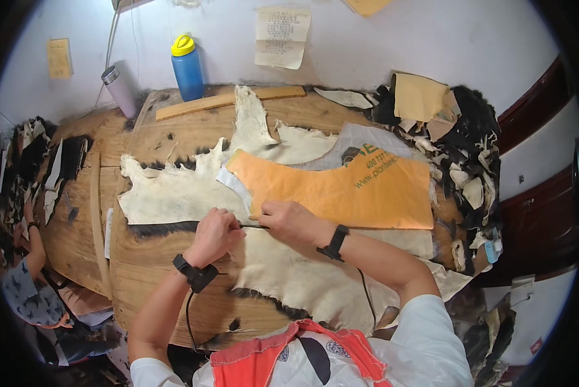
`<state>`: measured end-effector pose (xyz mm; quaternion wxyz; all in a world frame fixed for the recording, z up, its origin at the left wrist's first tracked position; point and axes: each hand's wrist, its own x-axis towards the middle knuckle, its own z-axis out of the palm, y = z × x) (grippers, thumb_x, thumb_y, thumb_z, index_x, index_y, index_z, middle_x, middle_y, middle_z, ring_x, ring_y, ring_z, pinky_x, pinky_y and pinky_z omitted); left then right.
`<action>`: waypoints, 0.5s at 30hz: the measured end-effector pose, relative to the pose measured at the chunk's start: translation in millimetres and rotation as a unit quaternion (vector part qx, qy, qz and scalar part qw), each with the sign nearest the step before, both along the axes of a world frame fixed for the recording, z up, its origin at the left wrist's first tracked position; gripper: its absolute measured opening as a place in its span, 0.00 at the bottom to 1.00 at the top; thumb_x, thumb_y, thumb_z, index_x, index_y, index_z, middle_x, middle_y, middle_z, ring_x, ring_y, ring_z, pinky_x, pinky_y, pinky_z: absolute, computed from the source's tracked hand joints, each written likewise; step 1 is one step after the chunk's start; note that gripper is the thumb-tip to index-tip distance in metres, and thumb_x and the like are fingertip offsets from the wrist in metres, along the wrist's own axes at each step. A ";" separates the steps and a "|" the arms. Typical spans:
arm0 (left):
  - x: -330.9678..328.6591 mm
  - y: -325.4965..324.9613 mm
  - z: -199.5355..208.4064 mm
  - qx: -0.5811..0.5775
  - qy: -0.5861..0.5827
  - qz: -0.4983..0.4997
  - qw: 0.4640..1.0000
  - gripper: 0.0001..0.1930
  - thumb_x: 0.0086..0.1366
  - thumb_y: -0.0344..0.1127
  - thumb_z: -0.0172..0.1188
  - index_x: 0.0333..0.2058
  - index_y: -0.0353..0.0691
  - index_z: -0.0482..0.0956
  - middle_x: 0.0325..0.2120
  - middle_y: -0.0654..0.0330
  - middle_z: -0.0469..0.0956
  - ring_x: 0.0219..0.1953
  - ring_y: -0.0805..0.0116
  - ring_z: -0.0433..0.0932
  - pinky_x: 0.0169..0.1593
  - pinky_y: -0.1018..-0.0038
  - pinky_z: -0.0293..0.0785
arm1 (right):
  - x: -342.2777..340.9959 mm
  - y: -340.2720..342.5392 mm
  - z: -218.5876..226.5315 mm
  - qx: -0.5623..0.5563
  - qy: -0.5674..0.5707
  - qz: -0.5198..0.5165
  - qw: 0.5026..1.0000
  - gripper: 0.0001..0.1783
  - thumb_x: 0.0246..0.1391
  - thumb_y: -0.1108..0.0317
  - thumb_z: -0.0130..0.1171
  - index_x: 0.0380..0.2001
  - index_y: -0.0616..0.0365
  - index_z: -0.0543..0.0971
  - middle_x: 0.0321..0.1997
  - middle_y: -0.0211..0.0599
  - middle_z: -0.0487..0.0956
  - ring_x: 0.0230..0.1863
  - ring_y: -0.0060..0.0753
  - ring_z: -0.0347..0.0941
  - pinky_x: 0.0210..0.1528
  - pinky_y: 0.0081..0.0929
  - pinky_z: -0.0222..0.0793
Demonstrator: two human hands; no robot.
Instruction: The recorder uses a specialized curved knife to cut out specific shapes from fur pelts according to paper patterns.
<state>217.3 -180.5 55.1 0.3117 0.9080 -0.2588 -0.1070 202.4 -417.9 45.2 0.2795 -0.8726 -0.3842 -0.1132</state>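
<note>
My left hand [216, 235] is closed at the lower edge of a pale hide [167, 193], its fingertips pinched together. What it pinches is too small to make out. Just right of it, my right hand [291, 219] is closed at the lower left corner of an orange paper pattern [331, 197], which lies flat on the hide. Its fingers hide whatever they hold. A thin dark line runs between the two hands; I cannot tell whether it is fur or a tool. Dark fur shows along the hide's edge. Another pale hide [283, 271] lies nearer me, under my right forearm.
A wooden strip [231, 103], a blue bottle [187, 72] and a lilac tumbler [119, 90] are at the table's back. Black-and-white fur scraps [473, 148] pile up on the right. At the far left, another person's arm [35, 242] reaches toward more fur pieces [22, 174].
</note>
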 end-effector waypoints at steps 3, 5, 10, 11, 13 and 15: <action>-0.2 -1.3 0.5 0.012 -0.002 0.008 1.000 0.10 0.53 0.36 0.69 0.26 0.37 0.80 0.29 0.53 0.77 0.38 0.52 0.73 0.43 0.61 0.71 | -2.6 -8.6 3.1 -0.051 -0.012 0.003 0.999 0.07 0.43 0.74 0.59 0.27 0.58 0.72 0.28 0.37 0.69 0.30 0.41 0.73 0.30 0.35 0.71; -0.7 -4.1 -1.7 0.011 -0.008 0.011 1.000 0.10 0.53 0.36 0.69 0.26 0.37 0.80 0.29 0.53 0.77 0.38 0.52 0.73 0.43 0.61 0.71 | -6.6 -25.2 12.3 -0.062 -0.034 0.062 0.996 0.06 0.44 0.73 0.58 0.27 0.57 0.71 0.28 0.36 0.68 0.30 0.37 0.71 0.31 0.32 0.71; -2.5 -1.9 -0.3 0.017 -0.006 0.033 0.999 0.09 0.52 0.36 0.68 0.26 0.37 0.80 0.28 0.53 0.77 0.38 0.52 0.74 0.42 0.61 0.72 | -32.6 -84.3 15.1 -0.146 -0.078 0.086 0.982 0.06 0.45 0.73 0.58 0.26 0.56 0.71 0.27 0.33 0.66 0.30 0.33 0.70 0.31 0.30 0.70; -3.3 -3.3 -0.4 0.022 -0.006 0.040 0.999 0.09 0.52 0.36 0.67 0.25 0.37 0.80 0.28 0.53 0.78 0.38 0.52 0.74 0.42 0.61 0.72 | -42.5 -98.7 21.4 -0.169 -0.066 0.077 0.980 0.06 0.45 0.72 0.58 0.27 0.55 0.71 0.27 0.33 0.66 0.30 0.33 0.70 0.31 0.29 0.70; -5.4 -3.1 -0.3 0.025 -0.006 0.052 0.998 0.09 0.52 0.36 0.67 0.24 0.37 0.79 0.28 0.53 0.78 0.38 0.51 0.74 0.42 0.61 0.72 | -63.8 -124.9 29.9 -0.179 -0.053 0.055 0.981 0.06 0.44 0.73 0.58 0.26 0.55 0.71 0.28 0.33 0.67 0.31 0.34 0.71 0.31 0.30 0.71; -6.8 -1.3 -1.5 0.021 -0.011 0.046 0.999 0.08 0.53 0.35 0.67 0.26 0.38 0.79 0.29 0.53 0.77 0.39 0.51 0.74 0.41 0.60 0.72 | -82.7 -150.6 39.6 -0.188 -0.040 0.033 0.981 0.06 0.44 0.73 0.57 0.24 0.55 0.70 0.28 0.34 0.67 0.31 0.35 0.72 0.32 0.31 0.72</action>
